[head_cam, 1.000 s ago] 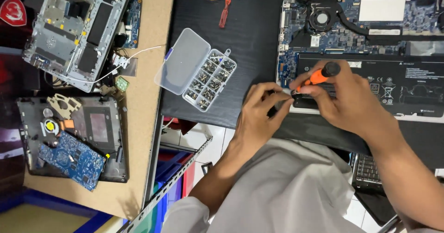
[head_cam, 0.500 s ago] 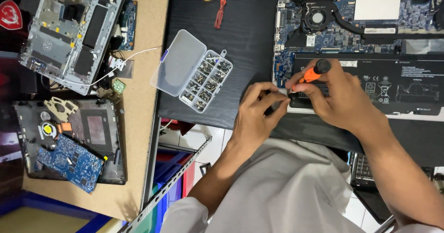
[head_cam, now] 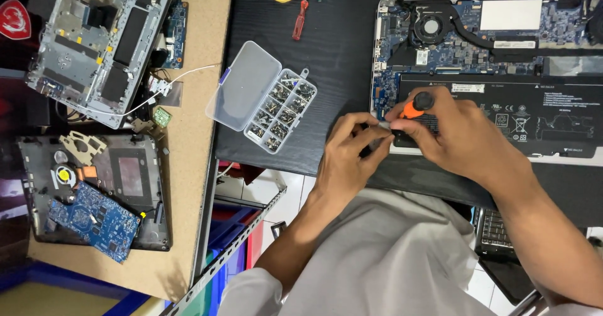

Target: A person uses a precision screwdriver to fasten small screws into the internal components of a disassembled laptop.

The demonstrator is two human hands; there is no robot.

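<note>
Orange-and-black screwdriver (head_cam: pixel 416 107), upright over laptop (head_cam: pixel 502 71)

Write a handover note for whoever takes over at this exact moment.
Right hand: grips an orange-handled screwdriver, tip down at the near left edge of the open laptop.
Left hand: fingertips pinched beside the tip, steadying it.
Screw box: lid open, left of the laptop on the black mat.
Done: the laptop's bottom cover is off; board, fan and battery exposed.
Left: the battery is in place; whether the screw is going in or out cannot be told.
</note>
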